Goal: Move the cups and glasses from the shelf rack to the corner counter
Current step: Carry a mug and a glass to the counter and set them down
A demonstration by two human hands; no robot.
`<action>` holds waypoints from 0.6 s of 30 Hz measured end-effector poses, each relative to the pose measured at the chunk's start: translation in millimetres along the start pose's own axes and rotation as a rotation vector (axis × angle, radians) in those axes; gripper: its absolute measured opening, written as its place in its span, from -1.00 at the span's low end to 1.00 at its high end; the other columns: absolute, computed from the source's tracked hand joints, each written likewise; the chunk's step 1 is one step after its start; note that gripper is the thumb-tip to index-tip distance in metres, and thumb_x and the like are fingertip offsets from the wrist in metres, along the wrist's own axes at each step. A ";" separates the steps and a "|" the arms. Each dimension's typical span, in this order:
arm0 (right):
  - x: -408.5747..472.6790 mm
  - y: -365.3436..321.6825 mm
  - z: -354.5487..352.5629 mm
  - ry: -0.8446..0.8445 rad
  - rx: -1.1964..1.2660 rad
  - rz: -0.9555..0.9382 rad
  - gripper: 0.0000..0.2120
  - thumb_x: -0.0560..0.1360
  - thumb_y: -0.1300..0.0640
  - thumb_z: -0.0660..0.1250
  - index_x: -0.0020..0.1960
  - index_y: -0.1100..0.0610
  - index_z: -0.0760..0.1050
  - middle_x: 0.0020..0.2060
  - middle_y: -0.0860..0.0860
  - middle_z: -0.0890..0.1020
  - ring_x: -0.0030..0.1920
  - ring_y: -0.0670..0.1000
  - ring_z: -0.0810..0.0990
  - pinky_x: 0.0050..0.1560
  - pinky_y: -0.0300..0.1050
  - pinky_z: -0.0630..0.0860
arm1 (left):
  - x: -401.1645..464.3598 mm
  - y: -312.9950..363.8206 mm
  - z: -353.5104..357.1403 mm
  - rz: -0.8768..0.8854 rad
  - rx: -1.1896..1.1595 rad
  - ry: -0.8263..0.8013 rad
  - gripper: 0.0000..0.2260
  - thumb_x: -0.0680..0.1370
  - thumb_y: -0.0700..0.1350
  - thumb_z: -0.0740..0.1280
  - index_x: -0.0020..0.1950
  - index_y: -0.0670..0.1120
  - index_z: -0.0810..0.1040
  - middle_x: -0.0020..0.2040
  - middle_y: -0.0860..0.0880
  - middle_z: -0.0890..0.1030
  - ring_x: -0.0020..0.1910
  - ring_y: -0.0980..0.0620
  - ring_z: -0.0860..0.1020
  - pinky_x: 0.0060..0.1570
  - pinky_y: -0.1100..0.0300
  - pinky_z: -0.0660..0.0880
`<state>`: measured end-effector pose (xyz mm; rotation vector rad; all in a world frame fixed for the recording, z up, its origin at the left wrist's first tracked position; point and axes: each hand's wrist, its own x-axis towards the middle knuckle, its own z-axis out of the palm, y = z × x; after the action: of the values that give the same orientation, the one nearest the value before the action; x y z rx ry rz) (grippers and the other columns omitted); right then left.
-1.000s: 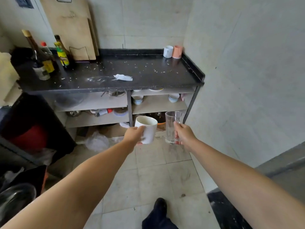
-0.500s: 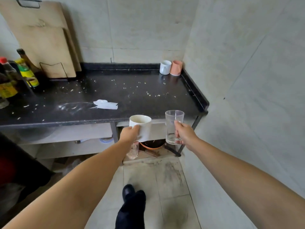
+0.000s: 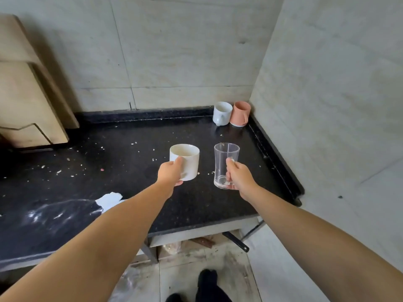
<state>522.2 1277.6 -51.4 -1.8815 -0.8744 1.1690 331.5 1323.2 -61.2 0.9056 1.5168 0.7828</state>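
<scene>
Counter [image 3: 135, 171]: black stone top in the wall corner, strewn with pale crumbs; raised rim along the back and right edges.
Boards [image 3: 26, 101]: wooden, leaning on the back wall at far left of the counter.
White mug [image 3: 187, 162]: held upright above the counter's middle; inside looks empty, faintly stained.
Glass mug [image 3: 225, 164]: clear, upright, held above the counter just right of the white mug; nothing visible in it.
Corner cups: 2, a small white cup [image 3: 222, 113] and a pink cup [image 3: 239, 113], touching side by side in the far right corner; contents cannot be seen.
Paper scrap [image 3: 109, 200]: white, crumpled, near the front edge, partly behind the left forearm.
Left hand [image 3: 170, 174]: arm stretched forward, fingers wrapped round the white mug's near side.
Right hand [image 3: 238, 176]: arm stretched forward, fingers clenched round the glass mug's handle side, thumb up against the wall.
Path to corner: bare counter with crumbs lies between the held mugs and the 2 cups.
</scene>
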 end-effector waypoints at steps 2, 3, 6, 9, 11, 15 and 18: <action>36.5 -9.3 7.7 -0.007 -0.027 -0.011 -0.63 0.62 -0.11 0.08 -0.28 0.03 0.41 -0.36 0.01 0.44 -0.24 -0.02 0.48 -0.12 -0.09 0.56 | 29.6 7.8 7.8 -0.005 -0.002 0.026 -0.72 0.56 0.01 0.18 0.04 -0.16 0.53 -0.08 -0.09 0.47 -0.09 -0.05 0.47 -0.27 0.22 0.52; 54.4 -15.8 11.6 -0.009 -0.037 -0.021 -0.62 0.62 -0.11 0.08 -0.30 0.02 0.39 -0.35 0.00 0.44 -0.24 -0.03 0.48 -0.13 -0.11 0.54 | 44.3 13.1 11.8 -0.011 0.001 0.040 -0.73 0.56 0.01 0.18 0.03 -0.16 0.52 -0.08 -0.09 0.47 -0.09 -0.05 0.47 -0.27 0.22 0.53; 105.9 -36.1 21.5 -0.018 -0.058 -0.053 -0.61 0.62 -0.11 0.07 -0.33 -0.01 0.36 -0.34 -0.02 0.44 -0.27 -0.06 0.47 -0.24 -0.19 0.52 | 91.8 26.8 23.4 -0.043 -0.012 0.063 -0.69 0.56 0.01 0.16 0.09 -0.19 0.53 -0.08 -0.09 0.45 -0.11 -0.04 0.45 -0.28 0.22 0.51; 156.1 -55.6 28.8 -0.030 -0.096 -0.072 -0.60 0.63 -0.09 0.06 -0.35 0.00 0.35 -0.37 -0.02 0.43 -0.31 -0.07 0.47 -0.21 -0.14 0.55 | 141.3 41.9 39.1 -0.079 -0.028 0.070 -0.62 0.56 0.01 0.16 0.18 -0.24 0.52 -0.11 -0.09 0.44 -0.18 -0.01 0.44 -0.30 0.21 0.51; 184.5 -65.0 34.9 -0.045 -0.125 -0.079 -0.59 0.63 -0.08 0.06 -0.35 0.02 0.35 -0.39 -0.02 0.42 -0.33 -0.07 0.46 -0.11 -0.04 0.59 | 166.4 49.7 48.0 -0.091 -0.050 0.084 -0.63 0.55 0.00 0.16 0.14 -0.25 0.54 -0.12 -0.09 0.42 -0.26 0.02 0.41 -0.31 0.21 0.51; 231.1 -80.2 50.4 -0.065 -0.097 -0.073 -0.65 0.63 -0.08 0.06 -0.28 0.00 0.37 -0.36 -0.05 0.40 -0.31 -0.10 0.46 -0.04 -0.03 0.60 | 209.5 61.9 62.9 -0.089 -0.058 0.105 -0.57 0.56 -0.02 0.15 0.21 -0.35 0.48 -0.16 -0.07 0.38 -0.32 0.06 0.38 -0.30 0.20 0.50; 263.4 -84.6 64.7 -0.069 -0.067 -0.053 -0.68 0.63 -0.09 0.06 -0.15 0.06 0.42 -0.32 -0.05 0.42 -0.25 -0.07 0.49 -0.08 -0.06 0.61 | 241.5 67.5 67.6 -0.081 -0.048 0.105 -0.57 0.58 -0.03 0.14 0.23 -0.36 0.47 -0.13 -0.19 0.40 -0.31 0.06 0.37 -0.30 0.21 0.49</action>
<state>541.5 1555.2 -108.6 -1.8688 -1.0066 1.1910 392.9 1566.9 -126.6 0.7729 1.6088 0.8154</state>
